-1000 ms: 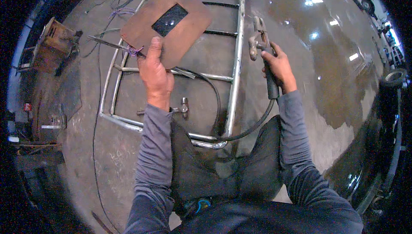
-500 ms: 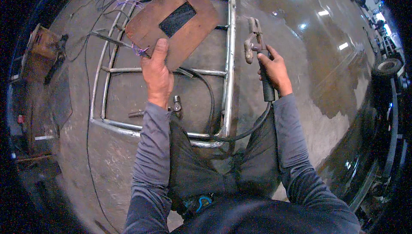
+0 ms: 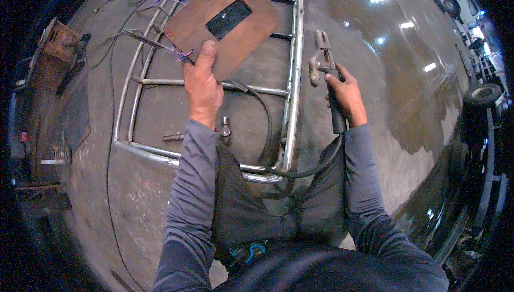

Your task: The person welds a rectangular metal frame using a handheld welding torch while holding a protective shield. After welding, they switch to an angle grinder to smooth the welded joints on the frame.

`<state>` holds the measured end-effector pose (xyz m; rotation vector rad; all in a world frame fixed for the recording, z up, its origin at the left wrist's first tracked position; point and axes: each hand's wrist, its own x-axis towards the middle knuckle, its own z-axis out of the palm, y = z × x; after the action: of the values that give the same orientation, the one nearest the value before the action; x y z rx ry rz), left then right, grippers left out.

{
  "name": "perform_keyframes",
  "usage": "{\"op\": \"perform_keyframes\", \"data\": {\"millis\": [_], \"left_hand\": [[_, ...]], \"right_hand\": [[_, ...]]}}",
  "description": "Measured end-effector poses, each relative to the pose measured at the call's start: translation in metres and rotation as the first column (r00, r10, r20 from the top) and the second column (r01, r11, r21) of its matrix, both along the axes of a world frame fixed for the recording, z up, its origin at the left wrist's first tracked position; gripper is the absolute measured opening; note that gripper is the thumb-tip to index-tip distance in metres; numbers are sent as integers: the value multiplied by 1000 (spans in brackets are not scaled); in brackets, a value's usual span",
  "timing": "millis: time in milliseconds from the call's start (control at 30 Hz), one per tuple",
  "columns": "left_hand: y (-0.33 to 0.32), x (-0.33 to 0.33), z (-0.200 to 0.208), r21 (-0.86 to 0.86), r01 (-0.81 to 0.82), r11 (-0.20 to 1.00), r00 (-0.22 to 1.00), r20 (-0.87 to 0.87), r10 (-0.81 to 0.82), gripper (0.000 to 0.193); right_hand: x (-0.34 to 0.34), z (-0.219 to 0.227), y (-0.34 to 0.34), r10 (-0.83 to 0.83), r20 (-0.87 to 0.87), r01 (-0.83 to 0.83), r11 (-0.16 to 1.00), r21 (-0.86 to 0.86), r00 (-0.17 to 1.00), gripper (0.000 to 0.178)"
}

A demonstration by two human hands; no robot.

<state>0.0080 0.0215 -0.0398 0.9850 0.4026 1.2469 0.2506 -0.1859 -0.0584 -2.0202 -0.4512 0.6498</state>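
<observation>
The left hand [image 3: 203,93] is closed on the lower edge of a brown panel [image 3: 243,39], its thumb pressed to the face near the dark rectangular window [image 3: 228,19]; its other fingers are mostly hidden. The panel stretches above and to the right of that hand, tilted, over a metal frame [image 3: 294,78] on the floor [image 3: 155,185]. Thin rods [image 3: 155,44] stick out to the upper left of the same hand, with a purple strand [image 3: 183,55] around them close to the fingers. The right hand [image 3: 349,98] is wrapped around the dark grip of an electrode holder [image 3: 321,59], whose metal head rises above and left of the thumb, just beyond the frame's right rail. A black cable [image 3: 266,126] bends between the two hands and passes below them. Under the left hand, by its wrist, a hammer [image 3: 226,130] lies partly behind the sleeve [image 3: 195,179]. A wet patch [image 3: 412,104] spreads to the right of the right hand.
</observation>
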Motion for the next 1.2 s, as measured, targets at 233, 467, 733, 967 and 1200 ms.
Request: {"op": "perform_keyframes", "data": {"millis": [233,467,733,967,1200], "left_hand": [[0,-2,2,0,-22,1000,997,-79,22,56],[-14,5,9,-8,11,1000,998,63,-10,56],[-22,9,11,-10,1,1000,1000,-15,-1,48],[-38,7,20,-21,170,985,985,17,-169,53],[-60,10,29,95,385,918,904,-238,-355,47]], "right_hand": [[-3,-1,-11,-5,-34,3,1000,-31,999,65],[4,-14,0,54,73,-53,998,-16,996,66],[8,-24,8,48,105,-49,999,9,993,66],[12,-27,11,41,80,-42,999,8,996,65],[13,-23,18,22,-12,-23,994,-103,1000,44]]}}
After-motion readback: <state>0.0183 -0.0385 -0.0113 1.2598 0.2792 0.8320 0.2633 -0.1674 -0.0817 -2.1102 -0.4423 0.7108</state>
